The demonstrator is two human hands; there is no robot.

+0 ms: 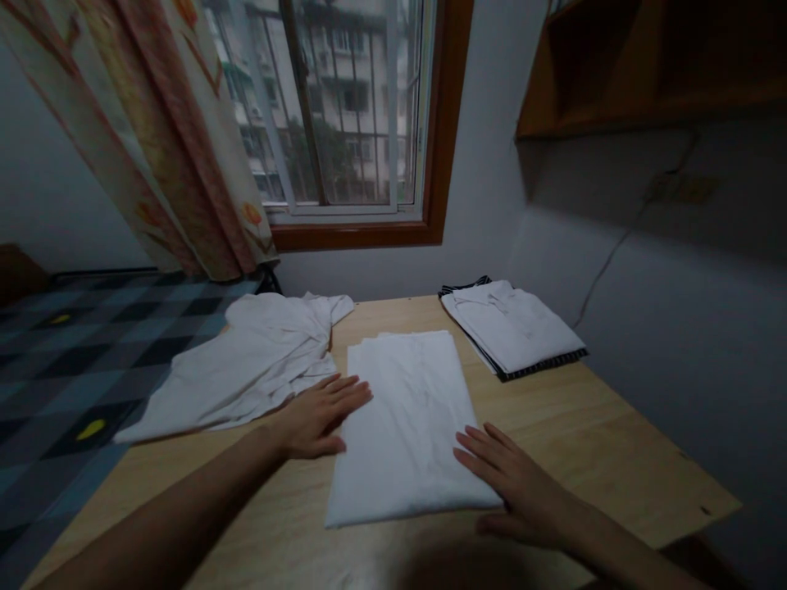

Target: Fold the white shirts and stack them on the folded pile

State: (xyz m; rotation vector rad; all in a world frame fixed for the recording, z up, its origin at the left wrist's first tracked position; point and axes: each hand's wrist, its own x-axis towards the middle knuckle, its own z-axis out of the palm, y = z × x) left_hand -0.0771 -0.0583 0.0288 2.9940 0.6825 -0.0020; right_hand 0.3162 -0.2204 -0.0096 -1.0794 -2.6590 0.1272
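Observation:
A white garment folded into a rectangle (409,426) lies flat on the wooden table in front of me. My left hand (323,416) rests at its left edge, fingers stretched out and fingertips over the cloth. At the lower right edge is my right hand (513,483), its fingers extended onto the fabric and its thumb off to the side. Neither hand grips anything. To the left, a loose, crumpled white garment (246,365) spreads over the table edge. A stack of folded white clothes (516,324) sits at the back right, with dark striped cloth under it.
The pale wooden table (590,426) has its right corner near the wall. A bed with a checked cover (37,352) adjoins on the left. Behind are a barred window (344,123) and a flowered curtain (166,139). A wooden shelf (615,123) hangs at upper right, above a cable (606,266).

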